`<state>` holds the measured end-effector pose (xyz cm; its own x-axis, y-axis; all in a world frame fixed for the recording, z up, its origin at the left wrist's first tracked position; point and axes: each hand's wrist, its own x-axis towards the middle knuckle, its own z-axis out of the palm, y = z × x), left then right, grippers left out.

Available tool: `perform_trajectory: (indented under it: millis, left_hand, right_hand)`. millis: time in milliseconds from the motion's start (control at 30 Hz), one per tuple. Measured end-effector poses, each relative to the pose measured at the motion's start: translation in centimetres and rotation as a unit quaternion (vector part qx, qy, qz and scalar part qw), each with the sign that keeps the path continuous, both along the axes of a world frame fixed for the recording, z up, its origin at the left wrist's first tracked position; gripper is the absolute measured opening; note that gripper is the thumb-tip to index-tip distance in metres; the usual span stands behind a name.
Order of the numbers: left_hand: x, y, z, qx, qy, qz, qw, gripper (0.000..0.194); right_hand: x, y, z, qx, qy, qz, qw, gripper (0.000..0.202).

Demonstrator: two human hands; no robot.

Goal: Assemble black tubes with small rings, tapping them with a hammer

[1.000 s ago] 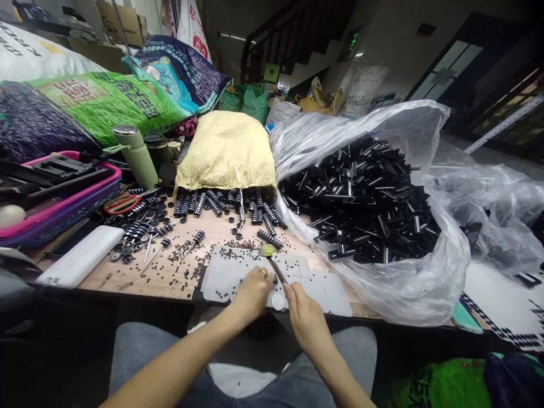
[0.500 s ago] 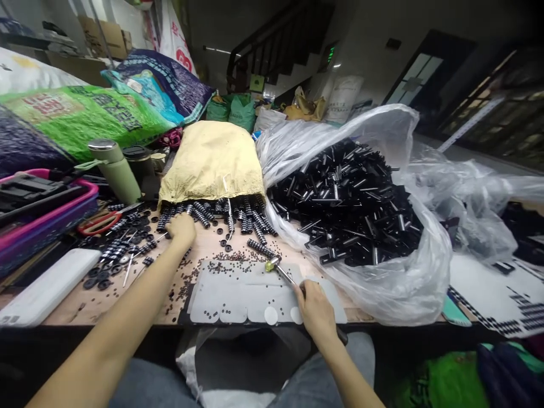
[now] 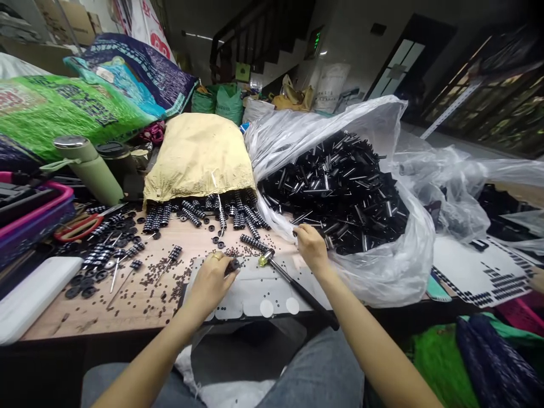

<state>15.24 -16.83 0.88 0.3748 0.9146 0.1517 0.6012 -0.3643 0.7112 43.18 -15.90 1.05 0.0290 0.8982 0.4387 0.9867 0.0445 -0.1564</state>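
Note:
Over the grey mat [image 3: 250,303], my left hand [image 3: 209,283] is closed around a short dark cylinder [image 3: 232,266], mostly covered by the fingers. My right hand [image 3: 313,249] is at the near edge of a clear plastic bag [image 3: 378,286] full of black tube-like parts [image 3: 340,192]. Its fingers are pinched together, with a small dark spot at the tips that I cannot make out. Between both hands a hammer [image 3: 297,289] with a black handle lies on the mat, touched by neither. Just beyond its head rests a black-and-silver ribbed roller [image 3: 254,243].
A yellow sack [image 3: 199,153] spills ribbed rollers at the back. Tiny dark rings [image 3: 161,277] are scattered on the table. Red-handled scissors [image 3: 80,228], a green flask [image 3: 91,170] and a white box [image 3: 40,297] stand left. Another person's hand [image 3: 537,279] shows at the far right.
My left hand has come back from the rollers by the sack to the mat, with a dark cylinder in it. My right hand has let go of the hammer and moved up to the bag.

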Motion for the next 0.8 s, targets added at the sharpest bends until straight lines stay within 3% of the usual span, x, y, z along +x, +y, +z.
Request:
perform_trajectory:
  millis: [67,133,233,300,333,400,467,567,633,733,800]
  left_hand:
    - [1.4,-0.4,-1.4,-0.016,-0.105,0.016,0.994,0.022]
    - [2.9,-0.4,-1.9,-0.127,-0.216,0.030,0.968,0.026]
    - [5.1,-0.2,-1.4,-0.340,-0.354,0.009,0.871,0.034]
    - [6.1,0.2,-1.0,-0.415,-0.404,0.006,0.815,0.034]
    - [6.3,0.4,-0.9,-0.422,-0.416,0.018,0.806,0.034]
    - [6.2,0.9,-0.9,-0.396,-0.411,0.052,0.819,0.033]
    - [5.7,1.2,-1.3,-0.348,-0.378,0.078,0.855,0.030]
    - [5.1,1.1,-1.9,-0.271,-0.335,0.064,0.900,0.026]
    - [5.1,0.7,-2.1,-0.231,-0.326,0.036,0.916,0.024]
    - [4.9,0.0,-1.9,-0.223,-0.345,0.020,0.911,0.026]
    - [4.5,-0.4,-1.4,-0.274,-0.391,0.020,0.878,0.034]
  right_hand:
    - [-1.8,-1.8,-0.8,0.044,0.021,0.016,0.999,0.027]
    - [-4.0,-3.7,-1.8,0.124,0.063,0.072,0.988,0.024]
    - [-7.0,-5.6,-3.3,0.211,0.136,0.210,0.945,0.023]
    - [-8.2,-6.0,-4.1,0.199,0.164,0.276,0.926,0.026]
    - [-8.5,-6.0,-4.3,0.184,0.171,0.293,0.922,0.028]
    - [-8.4,-5.7,-4.5,0.133,0.172,0.299,0.929,0.031]
    - [-7.9,-5.2,-4.0,0.064,0.167,0.269,0.946,0.041]
    - [-7.6,-4.4,-2.6,-0.030,0.148,0.220,0.964,0.086]
    - [-8.1,-4.0,-1.7,-0.075,0.131,0.213,0.965,0.101]
    - [-9.1,-3.9,-1.0,-0.117,0.142,0.202,0.962,0.100]
    - [-9.5,-4.3,-0.7,-0.128,0.172,0.201,0.956,0.102]
